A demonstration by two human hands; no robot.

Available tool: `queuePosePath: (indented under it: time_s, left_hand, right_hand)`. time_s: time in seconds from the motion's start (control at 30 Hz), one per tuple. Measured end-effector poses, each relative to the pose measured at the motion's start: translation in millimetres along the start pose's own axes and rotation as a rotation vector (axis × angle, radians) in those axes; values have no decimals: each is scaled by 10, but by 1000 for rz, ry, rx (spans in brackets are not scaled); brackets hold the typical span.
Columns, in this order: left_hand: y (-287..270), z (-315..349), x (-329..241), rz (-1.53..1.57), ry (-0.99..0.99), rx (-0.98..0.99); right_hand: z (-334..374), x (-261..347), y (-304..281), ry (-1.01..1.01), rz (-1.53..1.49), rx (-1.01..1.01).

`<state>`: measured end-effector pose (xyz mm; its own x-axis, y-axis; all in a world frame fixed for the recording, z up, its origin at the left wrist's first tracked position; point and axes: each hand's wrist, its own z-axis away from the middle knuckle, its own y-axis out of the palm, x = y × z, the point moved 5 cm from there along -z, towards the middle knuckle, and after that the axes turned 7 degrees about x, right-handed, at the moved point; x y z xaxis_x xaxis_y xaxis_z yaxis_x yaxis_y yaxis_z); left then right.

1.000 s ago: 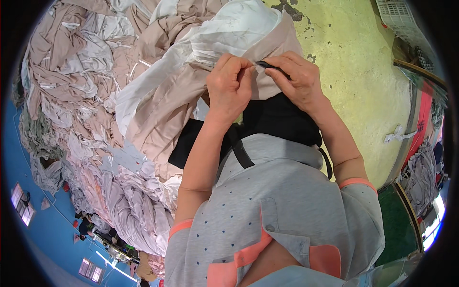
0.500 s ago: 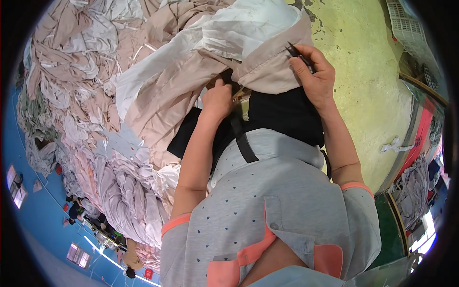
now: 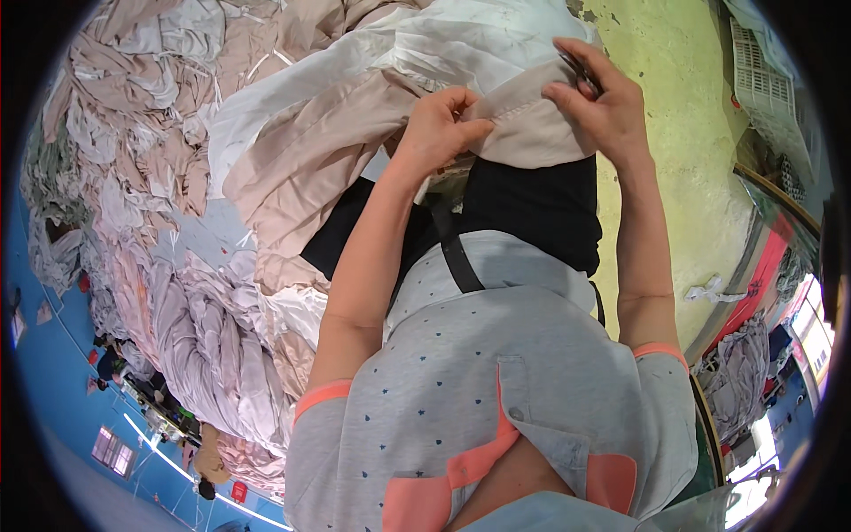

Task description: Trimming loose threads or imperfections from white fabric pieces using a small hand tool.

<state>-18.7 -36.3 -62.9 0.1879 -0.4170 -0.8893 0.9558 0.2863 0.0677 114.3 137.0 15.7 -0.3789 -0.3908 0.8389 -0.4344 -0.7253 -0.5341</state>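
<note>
Beige and white cloth [image 3: 541, 133] lies across my lap, its beige edge with a stitched seam folded over my black trousers. My left hand [image 3: 441, 133] pinches that beige edge between thumb and fingers. To its right, my right hand [image 3: 607, 106] closes around a small dark pair of thread snips [image 3: 581, 73], mostly hidden in the palm. The thumb of the right hand rests against the same beige strip. White fabric [image 3: 479, 49] spreads away beyond both hands.
Heaped beige, white and greyish cloth [image 3: 208, 355] fills the left side. A worn yellow-green floor [image 3: 678, 168] lies to the right, with a white scrap [image 3: 714, 291] on it. Farther right stand a white plastic crate [image 3: 767, 84] and a wooden-edged glass panel [image 3: 780, 204].
My left hand has come up from beneath the cloth and now pinches its edge. The right hand has shifted slightly right, the snips turning back into the palm.
</note>
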Motion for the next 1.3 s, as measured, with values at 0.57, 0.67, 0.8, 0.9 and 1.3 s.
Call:
queuePosePath:
  time_s: [0.57,0.67,0.8,0.9,1.3]
  left_hand:
    - [-288,78,94,268,-130,100]
    - [-291,106,149,294,-141,79]
    - [-169,115,81,315,-134,58]
    - [-122,109,81,336,-141,35]
    - [-82,139,139,452,-78,34]
  right_hand:
    - [-73,-193,-93,15,-74,-48]
    - [62,194,48,89,243,-120]
    - [226,479,476,-229,391,-143]
    - [220,514,650,-193,547,-107]
    - [169,377,642,-147,723,-86]
